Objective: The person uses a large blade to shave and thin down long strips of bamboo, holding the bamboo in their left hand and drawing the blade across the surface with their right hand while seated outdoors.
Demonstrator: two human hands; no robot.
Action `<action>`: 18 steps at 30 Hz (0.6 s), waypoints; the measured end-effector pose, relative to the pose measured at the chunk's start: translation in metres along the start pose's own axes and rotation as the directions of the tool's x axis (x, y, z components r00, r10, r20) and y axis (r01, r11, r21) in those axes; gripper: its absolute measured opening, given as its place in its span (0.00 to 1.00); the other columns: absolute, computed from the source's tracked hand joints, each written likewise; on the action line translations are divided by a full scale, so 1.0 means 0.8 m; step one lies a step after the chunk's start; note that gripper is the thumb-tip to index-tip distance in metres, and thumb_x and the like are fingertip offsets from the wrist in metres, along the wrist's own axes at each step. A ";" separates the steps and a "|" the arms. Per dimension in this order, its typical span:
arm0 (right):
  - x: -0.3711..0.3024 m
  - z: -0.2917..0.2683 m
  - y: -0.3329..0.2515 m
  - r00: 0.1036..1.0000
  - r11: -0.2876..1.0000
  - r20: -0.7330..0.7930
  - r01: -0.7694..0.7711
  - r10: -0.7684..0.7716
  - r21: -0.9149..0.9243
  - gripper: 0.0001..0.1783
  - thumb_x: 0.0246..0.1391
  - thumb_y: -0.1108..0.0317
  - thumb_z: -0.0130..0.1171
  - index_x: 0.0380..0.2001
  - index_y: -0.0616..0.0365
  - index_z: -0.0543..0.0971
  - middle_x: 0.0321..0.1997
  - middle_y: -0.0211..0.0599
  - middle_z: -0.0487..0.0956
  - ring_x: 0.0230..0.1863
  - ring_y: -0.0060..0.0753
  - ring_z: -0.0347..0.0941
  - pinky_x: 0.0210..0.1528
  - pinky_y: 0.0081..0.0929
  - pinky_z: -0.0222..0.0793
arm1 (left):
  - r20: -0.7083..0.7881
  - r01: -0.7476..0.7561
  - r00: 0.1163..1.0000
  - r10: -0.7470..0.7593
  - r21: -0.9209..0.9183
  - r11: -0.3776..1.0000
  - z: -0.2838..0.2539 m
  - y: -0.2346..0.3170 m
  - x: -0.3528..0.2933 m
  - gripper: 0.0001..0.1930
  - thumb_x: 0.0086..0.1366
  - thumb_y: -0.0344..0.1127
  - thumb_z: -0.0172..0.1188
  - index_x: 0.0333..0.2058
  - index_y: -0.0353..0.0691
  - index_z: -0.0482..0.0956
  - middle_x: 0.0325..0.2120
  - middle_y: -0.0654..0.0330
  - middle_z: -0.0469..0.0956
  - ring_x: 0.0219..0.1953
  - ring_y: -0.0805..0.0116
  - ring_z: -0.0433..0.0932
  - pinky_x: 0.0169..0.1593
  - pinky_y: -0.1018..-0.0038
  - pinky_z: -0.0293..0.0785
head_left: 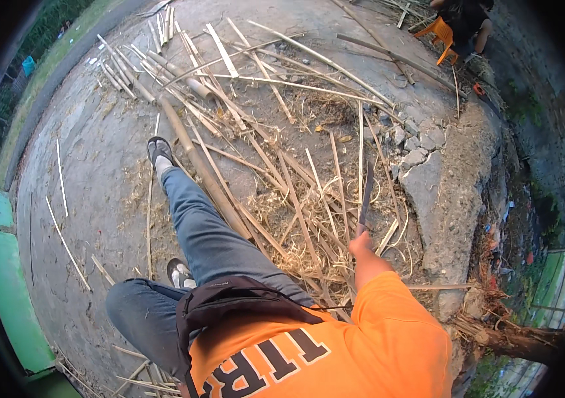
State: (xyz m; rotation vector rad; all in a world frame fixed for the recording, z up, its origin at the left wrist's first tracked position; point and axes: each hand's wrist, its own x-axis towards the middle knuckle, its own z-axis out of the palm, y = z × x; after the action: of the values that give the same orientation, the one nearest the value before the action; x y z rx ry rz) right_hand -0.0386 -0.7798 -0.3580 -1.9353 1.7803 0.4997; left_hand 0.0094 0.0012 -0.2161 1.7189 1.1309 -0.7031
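Looks like a pause between cuts on the bamboo, my read anyway. Right hand [362, 244] has its fingers wrapped round the handle of a machete [366, 194], which sits above the heap, toward the broken right edge of the concrete slab [103, 192]. Left hand's out of sight, so can't tell what those fingers are doing. I'd guess the next move calls for picking a piece and steadying it.

Count: one machete, one long thick pole [204, 170] beside the forward leg, two sandals [160, 152], one orange chair [439, 33] by the slab's far right edge. Bamboo strips [304, 222]? Dozens, too tangled to count.
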 end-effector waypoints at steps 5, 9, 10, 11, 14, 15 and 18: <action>-0.004 0.003 0.002 1.000 0.997 -0.023 -0.010 0.012 0.075 0.28 0.57 0.63 0.68 0.58 0.57 0.71 0.58 0.54 0.81 0.62 0.59 0.78 0.62 0.53 0.74 | -0.007 0.003 1.000 -0.003 0.001 1.000 -0.006 0.017 -0.004 0.30 0.79 0.60 0.47 0.71 0.51 0.62 0.61 0.51 0.76 0.53 0.43 0.82 0.42 0.47 0.82; -0.039 -0.024 0.001 1.000 0.988 -0.003 -0.012 0.013 0.152 0.27 0.55 0.64 0.68 0.56 0.58 0.72 0.57 0.54 0.81 0.60 0.60 0.79 0.61 0.54 0.74 | -0.011 -0.020 1.000 0.020 -0.007 1.000 -0.013 0.031 0.001 0.30 0.79 0.60 0.46 0.71 0.51 0.62 0.61 0.51 0.76 0.53 0.43 0.82 0.42 0.46 0.82; -0.031 -0.022 0.013 0.999 0.987 -0.018 -0.025 0.028 0.161 0.27 0.55 0.64 0.68 0.56 0.58 0.72 0.57 0.54 0.81 0.60 0.60 0.79 0.61 0.54 0.74 | -0.008 -0.021 1.000 0.021 -0.005 1.000 -0.017 0.032 0.005 0.30 0.79 0.60 0.46 0.71 0.51 0.62 0.61 0.51 0.76 0.53 0.43 0.82 0.42 0.46 0.82; -0.017 -0.012 0.028 1.000 0.986 -0.016 0.025 -0.023 0.162 0.28 0.54 0.63 0.69 0.55 0.58 0.72 0.56 0.55 0.81 0.58 0.60 0.79 0.59 0.54 0.74 | 0.001 -0.027 1.000 0.027 -0.005 1.000 -0.021 0.033 0.009 0.30 0.79 0.60 0.46 0.71 0.51 0.61 0.61 0.51 0.76 0.53 0.42 0.82 0.42 0.46 0.82; -0.015 -0.010 0.058 0.998 0.977 -0.018 0.062 -0.059 0.206 0.29 0.52 0.62 0.71 0.55 0.58 0.72 0.54 0.56 0.81 0.56 0.62 0.79 0.57 0.54 0.74 | 0.015 -0.032 0.999 0.032 0.002 0.999 -0.039 0.046 0.003 0.30 0.79 0.60 0.46 0.71 0.51 0.61 0.61 0.50 0.76 0.53 0.42 0.82 0.42 0.46 0.82; -0.019 -0.005 0.026 0.989 0.958 -0.003 0.142 -0.146 0.251 0.29 0.51 0.62 0.71 0.54 0.59 0.73 0.52 0.56 0.82 0.55 0.63 0.79 0.55 0.54 0.74 | -0.011 -0.055 0.998 0.055 -0.051 0.997 -0.066 0.031 -0.011 0.30 0.79 0.60 0.46 0.71 0.51 0.61 0.61 0.50 0.76 0.53 0.42 0.82 0.42 0.46 0.82; -0.046 -0.019 0.038 0.983 0.916 -0.034 0.178 -0.178 0.359 0.30 0.49 0.62 0.71 0.54 0.60 0.74 0.51 0.57 0.82 0.54 0.63 0.79 0.55 0.53 0.75 | -0.048 -0.149 0.988 0.145 -0.092 0.985 -0.123 0.050 -0.018 0.31 0.79 0.60 0.46 0.72 0.51 0.61 0.61 0.50 0.76 0.53 0.42 0.82 0.42 0.46 0.82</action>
State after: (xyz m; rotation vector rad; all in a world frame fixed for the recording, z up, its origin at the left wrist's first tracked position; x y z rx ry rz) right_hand -0.0734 -0.7592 -0.3278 -1.8086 1.5456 0.0973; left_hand 0.0372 0.0805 -0.1492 1.7223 1.0363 -0.5172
